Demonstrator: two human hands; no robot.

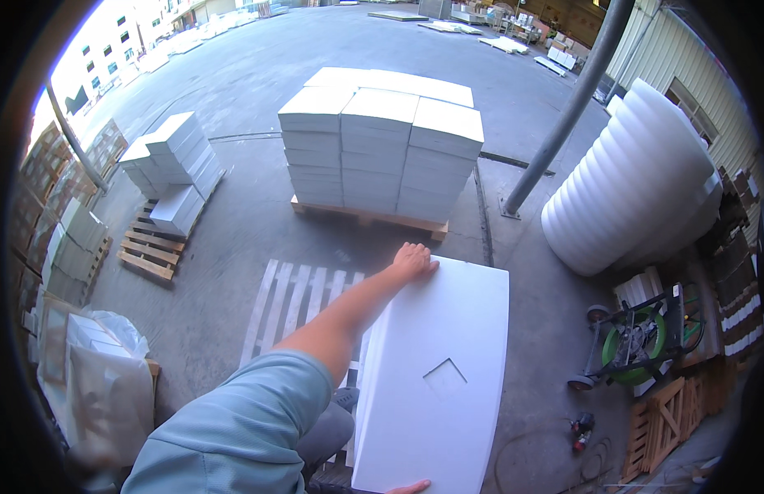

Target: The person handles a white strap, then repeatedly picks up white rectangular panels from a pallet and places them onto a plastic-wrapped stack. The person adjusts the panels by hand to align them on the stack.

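Observation:
A large white rectangular panel point(431, 362) with a shallow square recess lies lengthwise in front of me. At its far left corner, my left hand point(413, 261) grips the edge with bent fingers. Part of my right hand point(411, 487) shows at the panel's near edge, its fingers lying against it; the rest is cut off by the frame. To the left of the panel, partly behind my left arm, is a slatted pallet point(287, 300). Whether the panel rests on something is hidden.
Ahead, white blocks point(378, 148) are stacked on a pallet. A smaller stack point(180, 156) stands left. Beside a grey post point(571, 107) is a big white foam roll point(629, 181). A black frame with a green hose reel point(637, 342) and a red-black tool point(581, 432) are right.

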